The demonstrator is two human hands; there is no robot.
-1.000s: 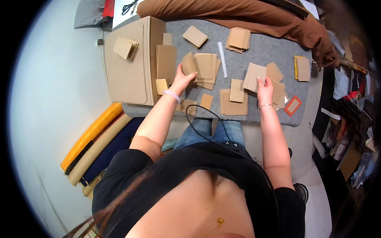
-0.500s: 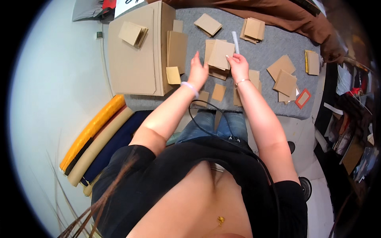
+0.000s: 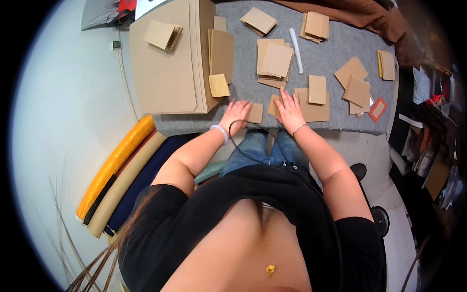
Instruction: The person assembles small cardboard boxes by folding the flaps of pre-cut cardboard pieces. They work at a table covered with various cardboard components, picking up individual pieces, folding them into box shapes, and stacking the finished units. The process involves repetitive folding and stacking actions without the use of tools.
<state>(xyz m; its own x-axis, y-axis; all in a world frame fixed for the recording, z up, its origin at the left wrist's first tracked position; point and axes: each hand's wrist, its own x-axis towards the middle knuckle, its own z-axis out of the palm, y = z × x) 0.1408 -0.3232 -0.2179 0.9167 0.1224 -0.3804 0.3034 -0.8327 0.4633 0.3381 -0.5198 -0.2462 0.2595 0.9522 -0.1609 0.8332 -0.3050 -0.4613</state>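
Observation:
At the near edge of the grey table my left hand (image 3: pixel 236 116) rests open, its slightly blurred fingers beside a small brown cardboard piece (image 3: pixel 255 113). My right hand (image 3: pixel 291 113) is open too, with fingers stretched out, partly covering another small cardboard piece (image 3: pixel 274 104). Just right of that hand lies a larger cardboard sheet (image 3: pixel 318 113), with a light tan card stack (image 3: pixel 317 89) on top. Beyond my hands sits a loose pile of cardboard rectangles (image 3: pixel 277 61). Neither hand appears to hold anything.
A big stack of cardboard sheets (image 3: pixel 165 73) fills the table's left. A white rod (image 3: pixel 296 51) lies beside the middle pile. Further card stacks (image 3: pixel 315 25) stand at the back, with loose cards (image 3: pixel 357 90) and an orange-framed card (image 3: pixel 377 109) at right. Fabric rolls (image 3: pixel 116 170) lean at left.
Both hands have left the middle pile and come down toward the near table edge. The right hand has let go of the top card, which now lies on the pile.

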